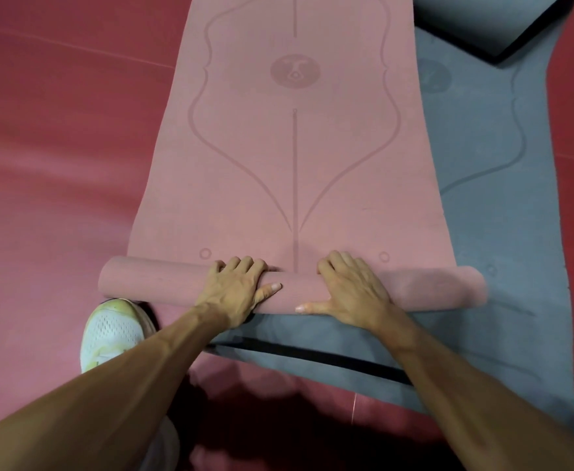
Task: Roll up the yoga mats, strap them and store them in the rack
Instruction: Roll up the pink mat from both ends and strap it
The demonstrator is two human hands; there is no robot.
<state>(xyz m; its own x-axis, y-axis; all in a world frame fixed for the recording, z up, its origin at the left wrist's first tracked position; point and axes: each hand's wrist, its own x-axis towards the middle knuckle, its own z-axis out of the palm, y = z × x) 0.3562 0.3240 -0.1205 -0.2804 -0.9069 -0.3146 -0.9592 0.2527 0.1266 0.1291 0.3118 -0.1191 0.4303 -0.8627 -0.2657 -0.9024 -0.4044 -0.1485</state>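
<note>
Both hands lie flat, fingers spread, on the rolled end of the pink yoga mat (pixel 292 158): left hand (pixel 236 290) and right hand (pixel 350 290) side by side at mid-roll. The unrolled mat runs toward 12 o'clock across the red floor (pixel 58 147), overlapping a grey yoga mat (pixel 489 205) at 3 o'clock. A white sneaker (pixel 112 331) touches the roll's left end at 7 o'clock.

pink mat (pixel 296 147): far end cut by top edge | grey mat (pixel 489 198): partly hidden under it

Pink yoga mat (pixel 296 158) partly rolled, overlapping flat grey mat (pixel 493 232)
</note>
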